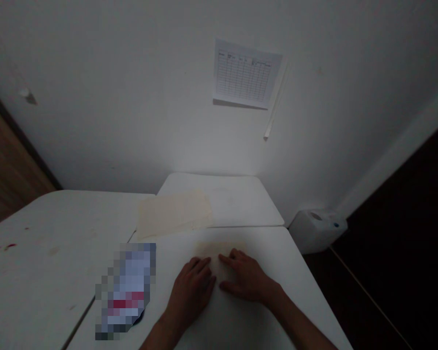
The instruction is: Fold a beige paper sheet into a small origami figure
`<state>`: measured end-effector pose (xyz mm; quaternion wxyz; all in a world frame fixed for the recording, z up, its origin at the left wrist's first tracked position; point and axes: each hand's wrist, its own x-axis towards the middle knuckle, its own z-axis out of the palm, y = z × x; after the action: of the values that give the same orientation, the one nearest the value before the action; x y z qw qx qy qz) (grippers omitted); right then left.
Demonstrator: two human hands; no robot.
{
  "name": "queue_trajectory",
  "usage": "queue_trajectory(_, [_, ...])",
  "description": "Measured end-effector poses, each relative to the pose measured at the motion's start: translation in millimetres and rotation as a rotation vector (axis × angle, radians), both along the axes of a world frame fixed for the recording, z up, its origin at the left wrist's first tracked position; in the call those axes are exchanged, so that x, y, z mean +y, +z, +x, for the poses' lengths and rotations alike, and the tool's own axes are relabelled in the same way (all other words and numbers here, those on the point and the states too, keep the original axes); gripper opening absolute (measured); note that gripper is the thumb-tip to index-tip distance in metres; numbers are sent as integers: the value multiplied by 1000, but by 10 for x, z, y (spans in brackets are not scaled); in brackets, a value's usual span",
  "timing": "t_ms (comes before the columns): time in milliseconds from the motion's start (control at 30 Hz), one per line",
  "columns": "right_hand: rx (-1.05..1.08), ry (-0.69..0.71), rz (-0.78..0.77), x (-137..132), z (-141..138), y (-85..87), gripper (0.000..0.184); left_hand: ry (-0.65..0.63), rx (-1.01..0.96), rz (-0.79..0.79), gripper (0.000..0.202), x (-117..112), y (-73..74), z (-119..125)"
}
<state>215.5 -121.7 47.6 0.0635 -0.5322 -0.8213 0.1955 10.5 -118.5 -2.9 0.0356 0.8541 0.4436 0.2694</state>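
My left hand (192, 290) and my right hand (245, 276) lie side by side, palms down, on a white table (241, 316). Both rest on the near part of a small pale cream sheet (215, 250), with fingers stretched flat. The sheet's far edge shows just beyond my fingertips. A larger cream sheet (174, 213) lies further back, across the seam between two tabletops.
A blurred-out object (126, 291) lies left of my left hand. Another white table (40, 262) with small red spots stands to the left. A printed chart (244, 74) hangs on the wall. A white box (317, 228) sits on the dark floor at right.
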Motion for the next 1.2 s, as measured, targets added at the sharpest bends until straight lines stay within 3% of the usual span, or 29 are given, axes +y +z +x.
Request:
queue_trajectory(167, [0,16,2,11,7,-4,75,14,-25,-36,8,-1,13,1])
queue_trajectory(367, [34,28,38,20,8,-25,75,37,-43,-65,17,3,29,0])
queue_trajectory(800, [24,21,-7,23,13,2,84,441,137,-118,20,139,198,-32])
queue_trajectory(1200, [28,3,-37,18,15,0,84,507,110,-147,24,303,233,-143])
